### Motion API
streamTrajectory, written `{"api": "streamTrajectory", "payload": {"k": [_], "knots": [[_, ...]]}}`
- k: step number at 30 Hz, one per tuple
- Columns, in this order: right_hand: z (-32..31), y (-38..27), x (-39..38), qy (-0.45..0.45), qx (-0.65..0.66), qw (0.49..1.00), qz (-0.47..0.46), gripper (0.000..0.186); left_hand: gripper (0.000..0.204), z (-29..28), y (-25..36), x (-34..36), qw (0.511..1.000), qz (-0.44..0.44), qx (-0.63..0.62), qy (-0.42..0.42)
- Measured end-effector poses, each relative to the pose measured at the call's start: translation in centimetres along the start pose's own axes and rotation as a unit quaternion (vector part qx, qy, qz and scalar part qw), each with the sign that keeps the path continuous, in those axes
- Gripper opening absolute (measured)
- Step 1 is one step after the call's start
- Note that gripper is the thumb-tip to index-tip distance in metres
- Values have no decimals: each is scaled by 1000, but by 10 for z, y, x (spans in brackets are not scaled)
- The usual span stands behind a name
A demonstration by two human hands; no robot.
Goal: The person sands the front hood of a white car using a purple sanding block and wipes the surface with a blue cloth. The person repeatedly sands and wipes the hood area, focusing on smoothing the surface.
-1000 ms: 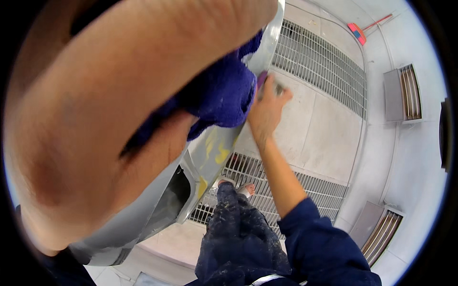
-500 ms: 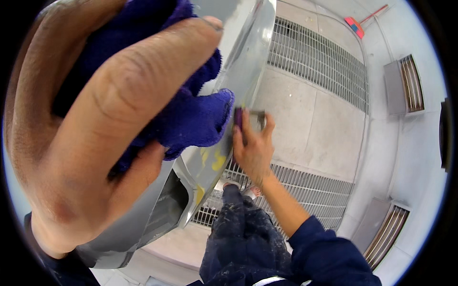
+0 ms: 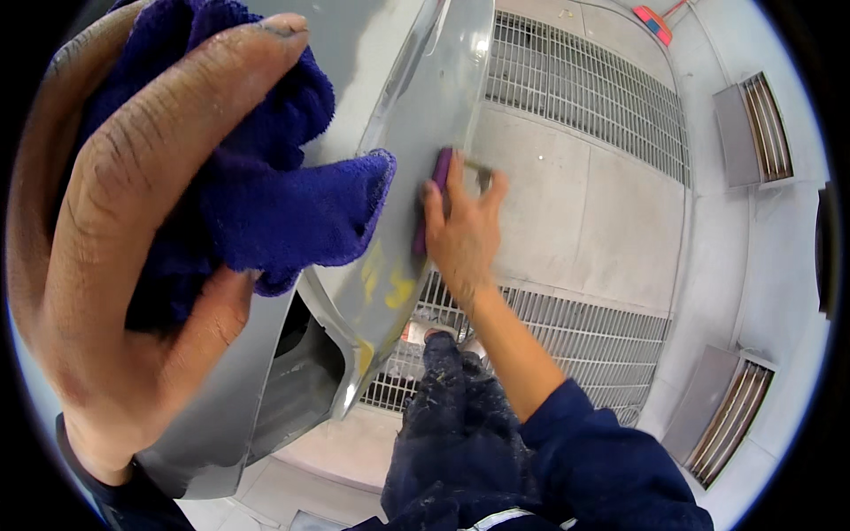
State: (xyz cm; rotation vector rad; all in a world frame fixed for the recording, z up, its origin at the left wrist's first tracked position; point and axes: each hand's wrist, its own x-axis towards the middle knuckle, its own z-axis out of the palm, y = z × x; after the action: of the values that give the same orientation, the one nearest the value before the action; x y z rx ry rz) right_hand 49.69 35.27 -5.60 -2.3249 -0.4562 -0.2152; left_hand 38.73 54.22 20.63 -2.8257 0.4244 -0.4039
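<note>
Large and close to the camera, my left hand [image 3: 124, 239] is wrapped round a crumpled blue-purple cloth [image 3: 292, 212] that hides part of the grey body panel [image 3: 429, 84] behind it. My right hand [image 3: 465, 234] grips a long purple block [image 3: 423, 237] with its fingers, against the panel's surface near its right edge. A thin frame-like piece shows at the block's right, too small to make out. Yellow patches [image 3: 398, 292] mark the panel below the block. A dark opening [image 3: 297, 363] in the bodywork lies lower down, beside a curved edge.
Pale floor panels [image 3: 540, 221] lie between two metal gratings [image 3: 584, 106]. My feet and paint-marked dark trousers [image 3: 443, 442] show below. Lamp units [image 3: 761, 128] are on the white wall at the right, and a red broom [image 3: 655, 25] is at the top right.
My left hand and the cloth have shifted leftward, uncovering more of the panel. My right hand has slid down along the panel with the block, then partly back up.
</note>
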Motion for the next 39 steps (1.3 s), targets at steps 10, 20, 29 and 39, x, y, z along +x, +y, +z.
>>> {"api": "streamTrajectory", "payload": {"k": [10, 20, 29, 39], "knots": [[14, 7, 21, 27, -35, 999, 16, 52, 62, 2, -1, -1, 1000, 5, -5, 2], [17, 7, 6, 16, -10, 1000, 9, 57, 64, 4, -2, -1, 1000, 7, -3, 1], [24, 3, 40, 39, -2, 997, 65, 56, 66, 4, -5, -1, 1000, 4, -2, 4], [21, -6, 45, -6, 43, 996, 81, 64, 68, -14, -2, -3, 999, -16, 28, -24]]}}
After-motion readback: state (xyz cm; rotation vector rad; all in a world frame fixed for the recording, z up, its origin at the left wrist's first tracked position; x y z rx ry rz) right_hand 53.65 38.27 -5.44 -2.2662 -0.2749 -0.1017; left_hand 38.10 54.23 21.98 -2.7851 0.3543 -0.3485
